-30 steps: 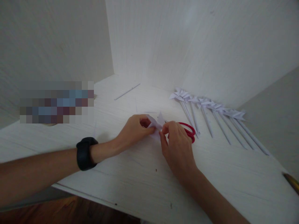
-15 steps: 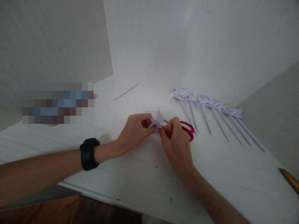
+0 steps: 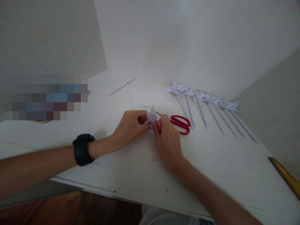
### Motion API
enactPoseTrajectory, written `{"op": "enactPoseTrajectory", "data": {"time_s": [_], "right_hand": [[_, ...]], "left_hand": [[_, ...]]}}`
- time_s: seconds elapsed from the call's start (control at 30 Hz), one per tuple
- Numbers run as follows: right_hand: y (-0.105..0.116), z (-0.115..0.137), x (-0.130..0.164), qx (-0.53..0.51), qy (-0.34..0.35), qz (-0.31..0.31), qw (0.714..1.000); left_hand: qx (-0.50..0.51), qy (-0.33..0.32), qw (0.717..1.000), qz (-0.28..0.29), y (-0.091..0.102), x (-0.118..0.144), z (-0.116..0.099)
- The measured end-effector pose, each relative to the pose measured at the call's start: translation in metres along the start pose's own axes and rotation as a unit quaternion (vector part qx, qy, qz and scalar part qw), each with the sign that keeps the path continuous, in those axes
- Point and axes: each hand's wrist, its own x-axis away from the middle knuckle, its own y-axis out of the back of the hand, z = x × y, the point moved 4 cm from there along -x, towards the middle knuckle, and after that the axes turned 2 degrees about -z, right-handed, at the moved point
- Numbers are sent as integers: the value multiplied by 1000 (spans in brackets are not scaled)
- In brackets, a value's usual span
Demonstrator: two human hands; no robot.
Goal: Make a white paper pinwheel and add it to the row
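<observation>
Between my two hands is a small white paper pinwheel [image 3: 152,117], its folded blades standing up. My left hand [image 3: 131,126], with a black watch [image 3: 83,150] on the wrist, pinches it from the left. The fingertips of my right hand [image 3: 167,140] are closed on its middle and right side; what lies under them is hidden. Just beyond my right hand, scissors with red handles [image 3: 180,117] lie on the white table [image 3: 131,175], their blades pointing left.
A row of finished-looking paper pinwheels on rolled paper sticks [image 3: 202,113] lies at the right by the wall. One thin paper stick [image 3: 122,87] rests at the back left. A blurred-out object [image 3: 47,101] sits far left. Something gold-coloured [image 3: 284,176] is at the right edge.
The view has shifted, so everything sits further left and slightly higher. One pinwheel blade now folds over toward the middle, and more of the scissors shows. Both hands keep their pinch.
</observation>
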Motion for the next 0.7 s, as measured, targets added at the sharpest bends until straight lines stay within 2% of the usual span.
{"op": "enactPoseTrajectory", "data": {"time_s": [0.2, 0.7], "right_hand": [[-4, -2, 2, 8, -17, 17, 1000], [-5, 1, 5, 50, 16, 43, 998]], "left_hand": [[-1, 5, 1000, 11, -1, 0, 0], [-17, 15, 1000, 5, -2, 0, -2]]}}
